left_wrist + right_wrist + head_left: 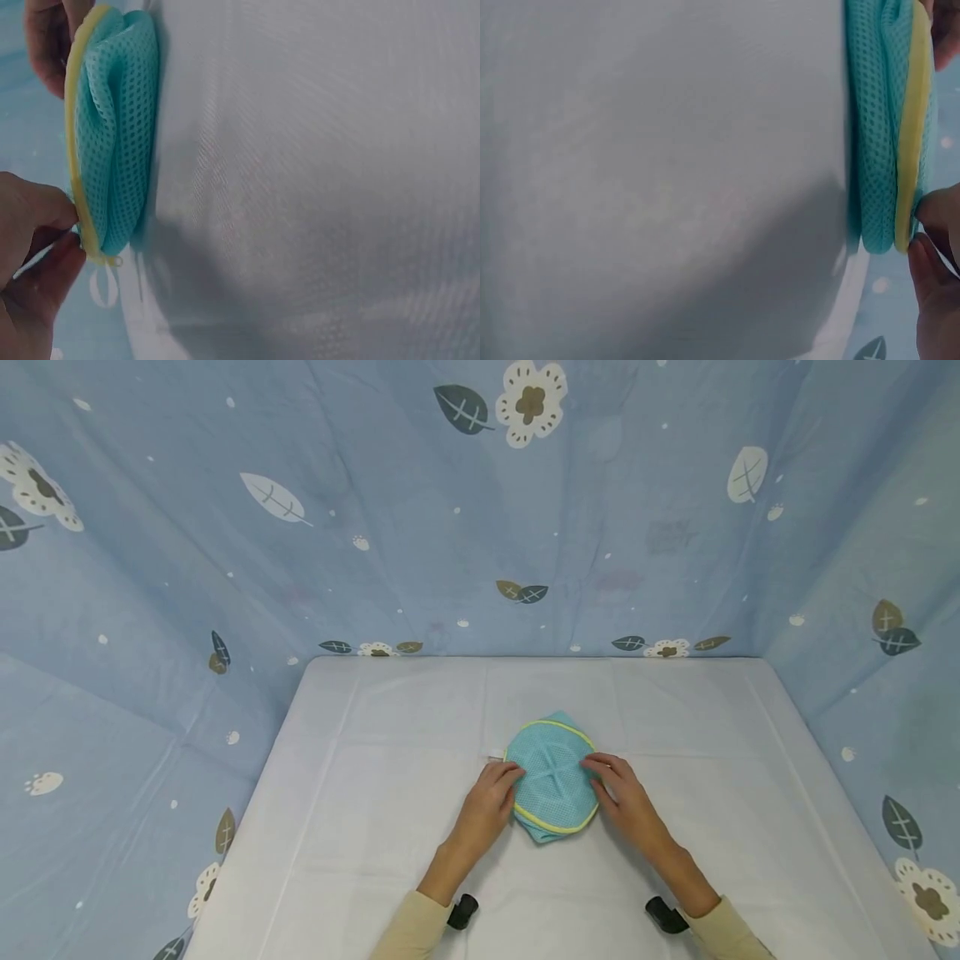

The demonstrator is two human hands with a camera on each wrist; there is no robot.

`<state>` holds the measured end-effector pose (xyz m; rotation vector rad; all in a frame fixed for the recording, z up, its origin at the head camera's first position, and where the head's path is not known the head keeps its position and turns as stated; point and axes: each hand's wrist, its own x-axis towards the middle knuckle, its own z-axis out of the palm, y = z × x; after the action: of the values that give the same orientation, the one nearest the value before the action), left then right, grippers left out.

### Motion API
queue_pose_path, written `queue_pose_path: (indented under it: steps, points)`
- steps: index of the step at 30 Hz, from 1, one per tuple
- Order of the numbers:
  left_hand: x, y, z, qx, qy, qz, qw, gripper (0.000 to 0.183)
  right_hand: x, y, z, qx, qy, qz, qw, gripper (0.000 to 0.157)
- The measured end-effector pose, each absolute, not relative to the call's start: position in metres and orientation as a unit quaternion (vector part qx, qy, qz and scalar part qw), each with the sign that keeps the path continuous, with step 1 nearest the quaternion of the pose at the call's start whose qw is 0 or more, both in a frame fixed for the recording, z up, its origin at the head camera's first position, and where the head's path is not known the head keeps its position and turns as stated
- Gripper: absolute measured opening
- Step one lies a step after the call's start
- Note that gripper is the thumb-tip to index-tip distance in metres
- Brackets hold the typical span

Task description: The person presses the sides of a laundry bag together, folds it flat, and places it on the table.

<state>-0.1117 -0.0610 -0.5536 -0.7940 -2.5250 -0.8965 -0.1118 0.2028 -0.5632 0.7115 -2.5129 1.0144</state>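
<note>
A turquoise mesh laundry bag (551, 772) with yellow piping lies collapsed on the white-covered table, its round end facing up. At its left edge my left hand (487, 802) pinches the yellow rim between thumb and fingers. Opposite, my right hand (628, 802) pinches the rim at the right edge. The left wrist view shows folded mesh (120, 135) below the piping, with a small white loop (103, 286) hanging by the left fingertips. In the right wrist view, the bag's soft side (877, 150) bulges under the yellow edge. What the bag holds, if anything, is hidden.
The white table cover (375, 827) has faint creases. A blue curtain (420, 510) with leaves and flowers hangs behind the table and along both sides. Black wrist devices (462, 912) sit at the cuffs of beige sleeves (412, 927).
</note>
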Motion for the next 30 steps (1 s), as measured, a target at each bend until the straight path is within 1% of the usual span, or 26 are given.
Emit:
queue_pose_path:
  steps: [5, 10, 14, 26, 30]
  points:
    - [-0.112, -0.06, -0.555, -0.289, -0.894, -0.301, 0.165, 0.028, -0.11, 0.202, -0.566, 0.267, -0.889, 0.339, 0.153, 0.044]
    - [-0.112, -0.06, -0.557, -0.281, -0.901, -0.302, 0.136, 0.038, -0.109, 0.2, -0.565, 0.265, -0.896, 0.328, 0.138, 0.047]
    - [-0.115, -0.06, -0.56, -0.268, -0.904, -0.313, 0.119, 0.041, -0.111, 0.198, -0.564, 0.264, -0.902, 0.317, 0.128, 0.046]
    - [-0.12, -0.065, -0.561, -0.269, -0.905, -0.315, 0.098, 0.039, -0.121, 0.196, -0.571, 0.259, -0.908, 0.308, 0.114, 0.043]
    - [-0.122, -0.066, -0.562, -0.271, -0.903, -0.318, 0.101, 0.039, -0.122, 0.197, -0.569, 0.255, -0.908, 0.316, 0.101, 0.044]
